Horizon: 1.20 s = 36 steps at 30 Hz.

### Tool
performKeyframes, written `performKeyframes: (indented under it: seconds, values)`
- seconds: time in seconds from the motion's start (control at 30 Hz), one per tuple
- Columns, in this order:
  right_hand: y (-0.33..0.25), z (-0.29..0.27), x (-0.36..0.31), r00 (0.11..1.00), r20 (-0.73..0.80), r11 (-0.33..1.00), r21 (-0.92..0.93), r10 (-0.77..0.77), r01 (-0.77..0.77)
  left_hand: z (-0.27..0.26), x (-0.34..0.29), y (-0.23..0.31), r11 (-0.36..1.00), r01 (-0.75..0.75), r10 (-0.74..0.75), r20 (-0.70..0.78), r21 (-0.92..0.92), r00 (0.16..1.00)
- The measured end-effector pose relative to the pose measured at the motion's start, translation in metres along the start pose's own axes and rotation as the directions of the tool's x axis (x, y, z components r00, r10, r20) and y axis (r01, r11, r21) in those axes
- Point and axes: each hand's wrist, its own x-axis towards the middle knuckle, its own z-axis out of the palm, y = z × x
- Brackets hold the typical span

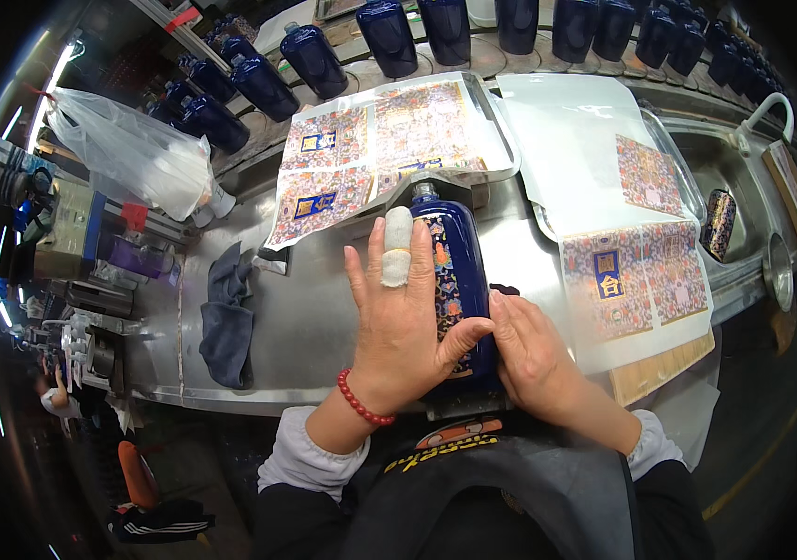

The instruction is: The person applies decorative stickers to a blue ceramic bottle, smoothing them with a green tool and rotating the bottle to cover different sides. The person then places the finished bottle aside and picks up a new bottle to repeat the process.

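Observation:
A dark blue glass bottle (473, 280) lies on its side on the metal worktop before me, its neck pointing away. A colourful floral decal (443, 266) with gold trim covers part of its upper face. My left hand (398, 313) rests flat over the bottle's left part, fingers stretched and thumb spread to the right. A white cloth wrap covers one of its fingers, and red beads circle the wrist. At the bottle's lower right side my right hand (534, 359) is closed against the edge, its fingers together; their undersides are hidden.
Printed decal sheets (324, 168) lie beyond the bottle, and more decal sheets (636, 280) are at the right. A dark cloth (227, 317) sits at left. Several blue bottles (387, 37) stand along the back. At right is a sink (744, 168) holding a patterned cylinder (719, 224).

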Motion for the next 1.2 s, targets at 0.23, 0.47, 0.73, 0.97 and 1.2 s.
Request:
performKeyframes:
  seconds: [0.23, 0.47, 0.73, 0.97, 1.2]
  values:
    - [0.0, -0.001, 0.0, 1.0, 0.026, 1.0, -0.013, 0.014, -0.014, 0.001, 0.017, 0.002, 0.978, -0.116, 0.094, 0.128, 0.171, 0.987]
    - [0.0, 0.002, -0.002, 1.0, 0.005, 1.0, -0.012, 0.021, -0.021, -0.004, -0.013, 0.003, 0.999, 0.046, -0.046, 0.098, 0.001, 0.994]
    - [0.0, 0.004, -0.004, 1.0, 0.011, 1.0, -0.017, 0.021, -0.021, 0.003, -0.015, 0.019, 0.978, -0.178, 0.157, 0.176, 0.112, 0.972]
    - [-0.001, 0.004, -0.003, 0.999, 0.001, 0.999, -0.038, 0.032, -0.032, 0.008, -0.043, 0.013, 1.0, 0.006, -0.005, 0.024, -0.028, 1.0]
    - [-0.002, 0.002, -0.001, 1.0, -0.026, 0.997, -0.075, -0.003, 0.001, 0.011, -0.044, 0.029, 0.965, -0.231, 0.211, 0.155, 0.125, 0.965]
